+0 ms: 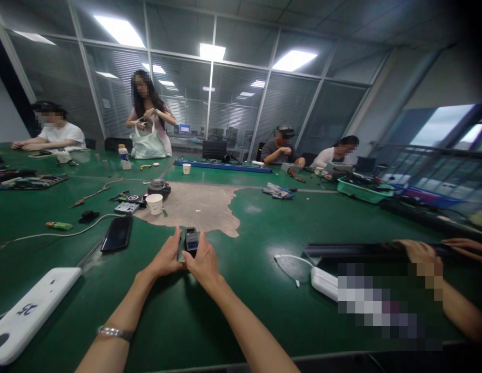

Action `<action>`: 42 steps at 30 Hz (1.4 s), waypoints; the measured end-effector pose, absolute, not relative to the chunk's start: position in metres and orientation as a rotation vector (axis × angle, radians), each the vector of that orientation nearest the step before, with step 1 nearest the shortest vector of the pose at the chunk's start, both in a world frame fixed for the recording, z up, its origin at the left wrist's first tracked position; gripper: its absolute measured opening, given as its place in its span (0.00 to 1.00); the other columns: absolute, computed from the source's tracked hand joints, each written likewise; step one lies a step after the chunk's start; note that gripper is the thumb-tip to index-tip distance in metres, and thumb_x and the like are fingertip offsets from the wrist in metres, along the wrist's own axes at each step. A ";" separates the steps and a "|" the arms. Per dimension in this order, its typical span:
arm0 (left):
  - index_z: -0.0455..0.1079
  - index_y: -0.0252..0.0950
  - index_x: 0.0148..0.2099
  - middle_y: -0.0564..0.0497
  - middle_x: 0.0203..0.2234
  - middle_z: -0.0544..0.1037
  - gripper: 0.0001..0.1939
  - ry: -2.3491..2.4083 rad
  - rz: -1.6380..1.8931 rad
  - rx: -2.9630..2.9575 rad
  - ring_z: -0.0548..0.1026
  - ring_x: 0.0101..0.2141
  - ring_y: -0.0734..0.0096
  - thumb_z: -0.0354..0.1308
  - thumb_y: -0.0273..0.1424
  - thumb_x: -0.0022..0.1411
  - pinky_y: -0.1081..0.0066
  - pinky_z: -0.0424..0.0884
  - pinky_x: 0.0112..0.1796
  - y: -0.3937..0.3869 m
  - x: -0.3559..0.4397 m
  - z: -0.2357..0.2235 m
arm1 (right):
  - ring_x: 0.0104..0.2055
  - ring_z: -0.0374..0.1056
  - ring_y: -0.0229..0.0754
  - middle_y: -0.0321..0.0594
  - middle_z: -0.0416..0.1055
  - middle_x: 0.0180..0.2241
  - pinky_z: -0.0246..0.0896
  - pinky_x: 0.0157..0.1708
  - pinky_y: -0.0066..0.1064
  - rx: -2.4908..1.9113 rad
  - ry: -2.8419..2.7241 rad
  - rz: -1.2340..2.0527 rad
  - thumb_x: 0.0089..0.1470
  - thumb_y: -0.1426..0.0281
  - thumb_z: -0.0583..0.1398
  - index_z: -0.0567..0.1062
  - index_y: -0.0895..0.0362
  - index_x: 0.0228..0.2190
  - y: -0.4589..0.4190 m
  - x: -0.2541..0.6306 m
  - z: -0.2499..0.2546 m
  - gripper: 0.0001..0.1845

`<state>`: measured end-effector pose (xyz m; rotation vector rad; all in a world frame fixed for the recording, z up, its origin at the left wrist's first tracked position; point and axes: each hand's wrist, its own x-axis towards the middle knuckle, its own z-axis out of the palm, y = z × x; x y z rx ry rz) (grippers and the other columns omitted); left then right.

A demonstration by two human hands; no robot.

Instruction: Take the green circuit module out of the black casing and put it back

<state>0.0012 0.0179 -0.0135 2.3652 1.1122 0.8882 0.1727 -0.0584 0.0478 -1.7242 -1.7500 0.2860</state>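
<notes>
A small dark boxy device stands on the green table, with several port-like openings and a bluish lower part on its face. My left hand lies to its left, fingers stretched forward, a narrow gap between hand and device. On the other side, my right hand has its fingers extended along the device, thumb near the lower front. Whether that hand touches the device I cannot tell. Both hands are open, their thumb sides close together in front of it. A metal band circles my left wrist.
Left of my hands lie a black phone and a white power bank-like slab. A paper cup stands beyond them. At right, another person's hand rests on a long black bar. Several people sit or stand across the table.
</notes>
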 end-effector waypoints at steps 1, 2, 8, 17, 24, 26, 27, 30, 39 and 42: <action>0.16 0.34 0.74 0.28 0.70 0.52 0.70 1.115 0.886 2.360 0.57 0.67 0.37 0.69 0.37 0.49 0.42 0.56 0.63 0.017 0.001 -0.013 | 0.51 0.73 0.58 0.61 0.75 0.48 0.67 0.51 0.42 -1.729 -1.741 0.287 0.56 0.61 0.64 0.53 0.70 0.67 -0.057 0.171 0.048 0.47; 0.16 0.35 0.74 0.28 0.70 0.52 0.70 1.118 0.885 2.354 0.56 0.67 0.37 0.69 0.37 0.50 0.41 0.56 0.63 0.017 0.001 -0.013 | 0.50 0.74 0.57 0.61 0.76 0.47 0.67 0.50 0.42 -1.731 -1.731 0.287 0.56 0.62 0.64 0.54 0.70 0.67 -0.056 0.169 0.048 0.46; 0.18 0.36 0.74 0.29 0.70 0.52 0.72 1.152 0.861 2.326 0.56 0.67 0.37 0.72 0.45 0.51 0.42 0.56 0.63 0.015 0.000 -0.011 | 0.52 0.74 0.56 0.59 0.76 0.50 0.67 0.52 0.41 -1.595 -1.574 0.271 0.57 0.61 0.62 0.53 0.68 0.68 -0.048 0.179 0.067 0.46; 0.17 0.34 0.74 0.27 0.69 0.52 0.72 1.162 0.807 2.345 0.56 0.67 0.34 0.71 0.49 0.51 0.41 0.55 0.63 0.017 0.000 -0.010 | 0.57 0.70 0.58 0.61 0.70 0.57 0.64 0.56 0.44 -1.696 -1.431 0.135 0.56 0.65 0.61 0.54 0.69 0.68 -0.049 0.261 0.053 0.44; 0.16 0.37 0.74 0.28 0.70 0.50 0.71 1.179 0.784 2.334 0.55 0.67 0.34 0.70 0.47 0.52 0.40 0.54 0.63 0.013 0.000 -0.005 | 0.53 0.73 0.56 0.58 0.74 0.52 0.66 0.53 0.43 -1.757 -1.411 0.136 0.56 0.67 0.61 0.54 0.66 0.68 -0.056 0.273 0.024 0.44; 0.16 0.37 0.74 0.28 0.70 0.50 0.71 1.171 0.786 2.344 0.54 0.67 0.33 0.70 0.47 0.52 0.39 0.53 0.63 0.013 0.001 -0.004 | 0.52 0.73 0.56 0.58 0.75 0.50 0.66 0.53 0.43 -1.768 -1.425 0.138 0.56 0.66 0.61 0.54 0.68 0.68 -0.057 0.272 0.020 0.44; 0.16 0.38 0.74 0.28 0.70 0.50 0.71 1.166 0.791 2.348 0.54 0.67 0.33 0.71 0.46 0.52 0.38 0.53 0.63 0.013 0.001 -0.004 | 0.52 0.73 0.57 0.59 0.75 0.49 0.66 0.53 0.44 -1.775 -1.433 0.140 0.57 0.66 0.61 0.53 0.68 0.68 -0.057 0.272 0.018 0.44; 0.17 0.37 0.74 0.28 0.70 0.51 0.71 1.155 0.826 2.347 0.55 0.67 0.32 0.71 0.45 0.51 0.38 0.53 0.63 0.012 0.001 -0.004 | 0.53 0.72 0.59 0.61 0.73 0.51 0.66 0.53 0.46 -1.786 -1.449 0.132 0.57 0.63 0.62 0.52 0.69 0.68 -0.059 0.273 0.016 0.46; 0.18 0.36 0.74 0.29 0.70 0.51 0.70 1.178 0.809 2.331 0.55 0.67 0.34 0.70 0.47 0.53 0.39 0.54 0.63 0.012 0.001 -0.003 | 0.55 0.69 0.59 0.62 0.71 0.54 0.64 0.55 0.47 -1.726 -1.449 0.102 0.56 0.60 0.62 0.53 0.70 0.68 -0.060 0.280 0.011 0.47; 0.18 0.37 0.75 0.29 0.70 0.52 0.69 1.165 0.838 2.348 0.55 0.67 0.33 0.70 0.46 0.53 0.38 0.54 0.63 0.013 0.001 -0.006 | 0.54 0.71 0.58 0.59 0.75 0.49 0.65 0.53 0.45 -1.737 -1.411 0.143 0.57 0.62 0.61 0.53 0.69 0.68 -0.060 0.279 0.014 0.44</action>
